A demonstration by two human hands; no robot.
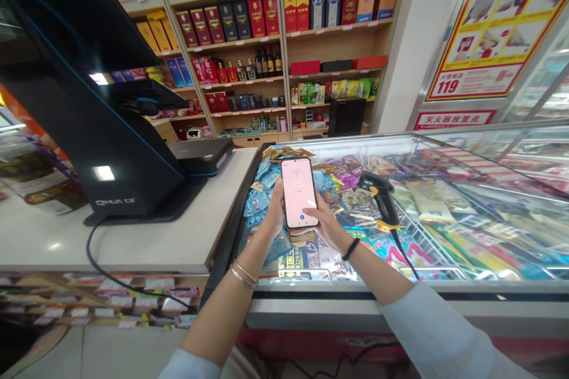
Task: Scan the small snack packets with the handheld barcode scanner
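Gripping a slim, black-edged rectangular smartphone with a lit pale-pink screen (297, 195) by its left side, the left hand (274, 211) is clasped firm; the right hand (329, 225) grasps the lower right edge, 1 thumb over the screen; the phone is above a glass-topped freezer (320, 308), left of a black-and-yellow plastic barcode scanner (384, 201).

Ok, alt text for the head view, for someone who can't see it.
A phone showing a clock dial is in the grip of a person's left hand and right hand, above a glass-topped freezer of packets. A scanner lies on it at right; a till stands on a counter at left; boxes line shelves behind.
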